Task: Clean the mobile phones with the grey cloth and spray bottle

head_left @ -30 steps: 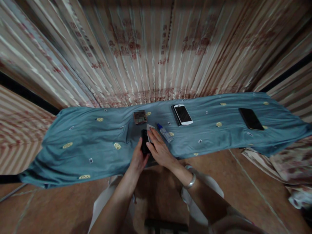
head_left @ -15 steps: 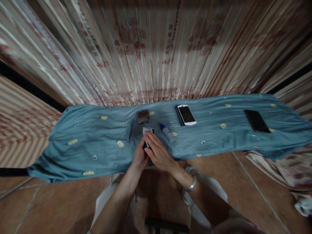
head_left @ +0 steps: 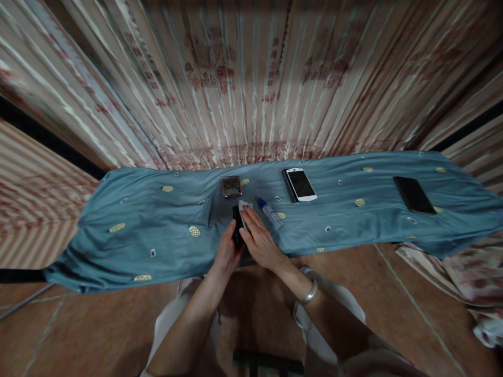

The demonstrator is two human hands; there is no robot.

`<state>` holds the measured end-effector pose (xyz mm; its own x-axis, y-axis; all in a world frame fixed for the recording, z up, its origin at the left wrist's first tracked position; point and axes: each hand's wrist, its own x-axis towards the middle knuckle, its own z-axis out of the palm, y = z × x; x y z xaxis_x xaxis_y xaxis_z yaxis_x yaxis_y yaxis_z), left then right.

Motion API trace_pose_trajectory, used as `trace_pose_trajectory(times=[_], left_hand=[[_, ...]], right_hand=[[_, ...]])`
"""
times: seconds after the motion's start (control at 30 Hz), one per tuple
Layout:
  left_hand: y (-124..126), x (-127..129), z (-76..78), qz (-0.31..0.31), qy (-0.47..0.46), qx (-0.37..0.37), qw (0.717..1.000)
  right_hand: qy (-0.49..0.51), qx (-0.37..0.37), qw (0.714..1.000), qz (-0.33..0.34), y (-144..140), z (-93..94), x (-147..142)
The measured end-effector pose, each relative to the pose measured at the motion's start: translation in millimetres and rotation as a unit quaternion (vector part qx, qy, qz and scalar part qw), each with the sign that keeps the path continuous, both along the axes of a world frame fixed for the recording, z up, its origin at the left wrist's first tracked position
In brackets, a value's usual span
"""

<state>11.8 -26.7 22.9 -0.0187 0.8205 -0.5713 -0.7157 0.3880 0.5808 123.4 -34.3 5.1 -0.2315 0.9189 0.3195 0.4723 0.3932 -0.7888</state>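
My left hand (head_left: 227,252) grips a small dark phone (head_left: 236,225) by its left edge, near the front of the blue patterned cloth (head_left: 157,225). On the phone's face my right hand (head_left: 261,242) presses a white wipe (head_left: 245,207), fingers flat. A small clear bottle with a blue cap (head_left: 270,212) lies just right of my right hand. Much of the phone is hidden under my hands.
A white-framed phone (head_left: 301,184) lies on the cloth behind and to the right. A black phone (head_left: 414,195) lies far right. A small brownish device (head_left: 231,187) sits just behind my hands. Striped curtains hang behind the table. Brown floor is below.
The white wipe under my right hand has shifted over the phone's face, uncovering the dark left edge again. The view has moved slightly since a second ago.
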Motion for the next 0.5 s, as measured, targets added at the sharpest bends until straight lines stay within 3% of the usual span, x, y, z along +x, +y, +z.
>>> trace_pose_trajectory(times=[0.2,0.5], left_hand=[[0.9,0.2,6.2,0.007,-0.008,-0.011,1.000],[4.6,-3.7,1.7,0.014,-0.010,0.017,1.000]], right_hand=[[-0.029,0.025,0.999,-0.008,0.9,-0.4,2.2],[-0.032,0.020,0.999,-0.033,1.9,-3.7,3.1]])
